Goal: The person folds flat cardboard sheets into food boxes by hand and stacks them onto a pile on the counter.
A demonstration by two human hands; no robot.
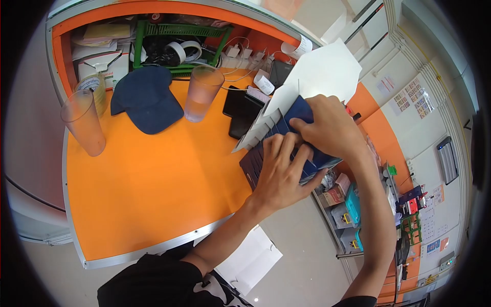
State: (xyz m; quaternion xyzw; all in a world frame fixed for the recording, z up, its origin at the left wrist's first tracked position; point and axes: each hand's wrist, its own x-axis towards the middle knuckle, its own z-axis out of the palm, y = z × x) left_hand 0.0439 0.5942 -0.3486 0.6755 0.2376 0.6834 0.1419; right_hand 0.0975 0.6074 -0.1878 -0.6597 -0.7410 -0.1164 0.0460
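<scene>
A bundle of dark blue flat card packets (297,108) is at the right edge of the orange table, tilted, with several layers showing. White card flaps (267,125) stick out along its left side, and a large white sheet (327,69) stands up behind it. My left hand (284,171) is closed over the near side of the bundle, fingers bent onto the blue layers. My right hand (330,125) grips the upper right part, thumb pressed on the blue surface. Its other fingertips are hidden behind the bundle. A dark purple-brown cover (251,166) shows beside my left fingers.
On the orange table (148,199) are a dark blue cap (146,100), two clear tumblers (202,94) (84,123) and black phone-like items (238,110). A green basket (179,30) sits at the back. White paper (248,261) lies below the table edge.
</scene>
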